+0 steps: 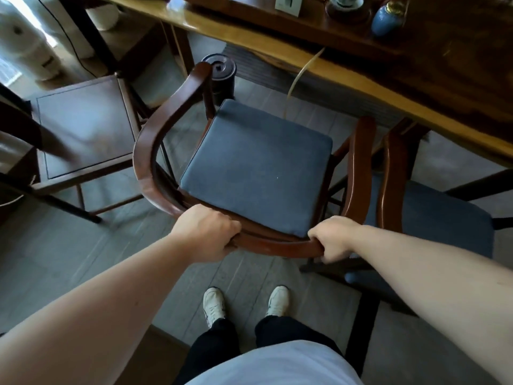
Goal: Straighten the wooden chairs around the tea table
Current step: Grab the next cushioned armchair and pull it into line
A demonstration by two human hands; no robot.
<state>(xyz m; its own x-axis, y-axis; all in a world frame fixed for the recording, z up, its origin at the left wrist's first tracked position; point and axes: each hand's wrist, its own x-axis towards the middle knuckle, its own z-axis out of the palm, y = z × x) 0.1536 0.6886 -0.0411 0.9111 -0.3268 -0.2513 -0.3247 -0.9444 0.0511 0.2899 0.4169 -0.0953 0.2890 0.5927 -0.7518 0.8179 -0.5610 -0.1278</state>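
Both hands, left hand [206, 232] and right hand [331, 237], clamp curved dark-wood chair back rail [277, 245]; blue-cushioned chair skewed to yellow-edged wooden table [249, 37], neighbours untouched, straightening barely started

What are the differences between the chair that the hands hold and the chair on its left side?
The held chair has a blue seat cushion; the left chair shows a bare dark wooden seat. The held chair has a curved back rail, gripped by the left hand and right hand; no hand touches the left chair. The held chair faces the tea table; the left chair stands near its end. Both are dark wood.
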